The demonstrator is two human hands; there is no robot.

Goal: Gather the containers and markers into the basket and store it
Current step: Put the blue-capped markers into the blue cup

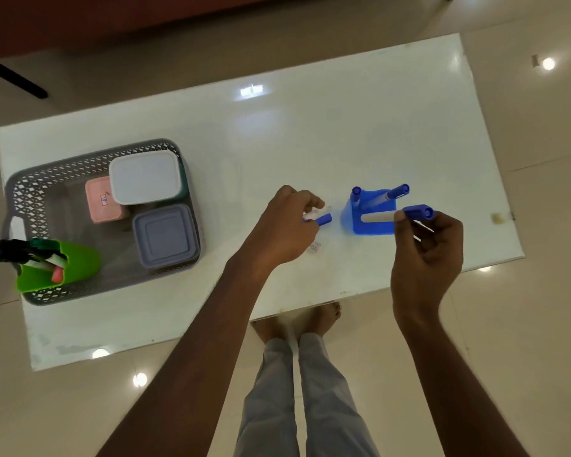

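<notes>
Hands at the blue plastic marker holder [373, 214] on the glossy white table [310, 127].
The left hand [284, 225] curls its fingers round one blue-capped marker [323, 220]. The right hand [426, 255] pinches a second blue marker [416, 212] over the holder. Well to the left, the grey perforated plastic basket [30, 199] holds lidded containers [144, 176] and a green cup [80, 265].

The white table [310, 143] is smooth and very shiny, and lights shine back off it. The floor tiles [541, 159] are shiny too. The grey basket [30, 192] is dull plastic full of little holes. The green cup [80, 262], the blue holder [373, 225], the blue marker [417, 212] and the white lid [144, 176] look like smooth plastic. The trousers [271, 390] are soft cloth.
</notes>
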